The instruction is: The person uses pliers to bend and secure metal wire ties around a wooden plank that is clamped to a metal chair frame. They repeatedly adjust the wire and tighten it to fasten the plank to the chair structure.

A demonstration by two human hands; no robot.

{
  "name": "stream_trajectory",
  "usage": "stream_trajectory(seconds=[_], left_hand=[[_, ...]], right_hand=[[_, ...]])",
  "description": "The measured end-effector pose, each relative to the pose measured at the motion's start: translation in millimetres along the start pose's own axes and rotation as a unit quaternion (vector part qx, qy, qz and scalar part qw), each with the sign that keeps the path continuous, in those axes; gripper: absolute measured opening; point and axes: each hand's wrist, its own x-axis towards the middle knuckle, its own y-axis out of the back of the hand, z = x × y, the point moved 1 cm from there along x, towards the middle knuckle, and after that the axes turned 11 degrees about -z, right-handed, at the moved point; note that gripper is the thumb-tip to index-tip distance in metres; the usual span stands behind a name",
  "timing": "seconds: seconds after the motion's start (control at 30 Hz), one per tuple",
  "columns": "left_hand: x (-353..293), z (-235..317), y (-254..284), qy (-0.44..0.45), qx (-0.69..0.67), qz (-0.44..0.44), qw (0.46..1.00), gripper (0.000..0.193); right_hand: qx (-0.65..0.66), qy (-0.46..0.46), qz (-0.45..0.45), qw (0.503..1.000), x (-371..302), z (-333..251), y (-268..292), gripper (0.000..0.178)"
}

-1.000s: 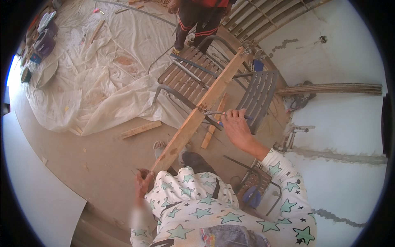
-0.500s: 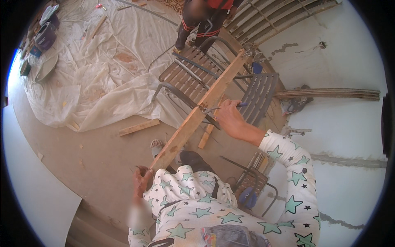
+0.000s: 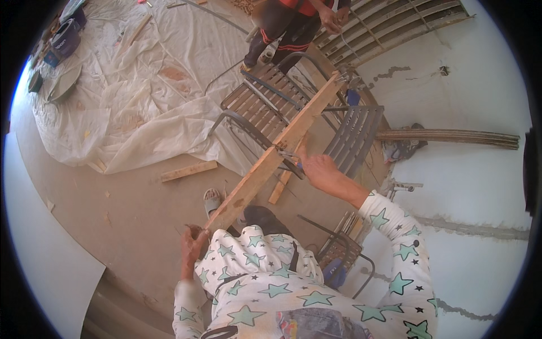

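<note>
A long wooden plank (image 3: 251, 183) runs diagonally from my lap toward the far chair. My right hand (image 3: 323, 170) is closed round pliers (image 3: 289, 155), whose metal end meets a dark wire tie (image 3: 279, 147) at the plank's middle; blue shows at the grip. At the near end of the plank, my left hand (image 3: 193, 244) has its fingers curled together. Something thin and dark pokes out of them, too small to name. A slatted metal armchair (image 3: 265, 93) stands beneath the plank, with a second slatted chair (image 3: 355, 135) to its right.
A person (image 3: 285, 28) stands beyond the chair, hands together. Crumpled plastic sheeting (image 3: 135, 107) covers the floor at left, with buckets (image 3: 66, 38) at its edge. Loose wood (image 3: 189, 171) lies nearby. Metal bars (image 3: 451, 137) lean by the right wall (image 3: 451, 192). Another chair (image 3: 344, 248) is low right.
My right hand has turned and lowered slightly, and the blue handle that stuck out to its right no longer does. Beyond the chair, the other person's hands have come together.
</note>
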Motion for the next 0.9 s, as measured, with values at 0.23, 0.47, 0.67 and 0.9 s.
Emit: stream_trajectory(seconds=[0.23,0.47,0.67,0.9], left_hand=[[-10,30,3,-0.012,0.082,0.012,0.996,0.048],[-9,23,0,-0.035,0.079,0.000,0.996,0.046],[-10,22,-1,-0.039,0.078,0.001,0.996,0.044],[-12,36,-4,-0.014,0.081,-0.008,0.997,0.045]], right_hand=[[0.092,-0.034,-0.049,0.994,-11,6,-20,0.029],[0.259,-0.130,-0.046,0.956,-14,4,-89,0.031],[0.422,-0.162,0.091,0.888,10,-38,-171,0.028],[0.766,-0.102,0.155,0.616,60,-87,-243,0.026]])
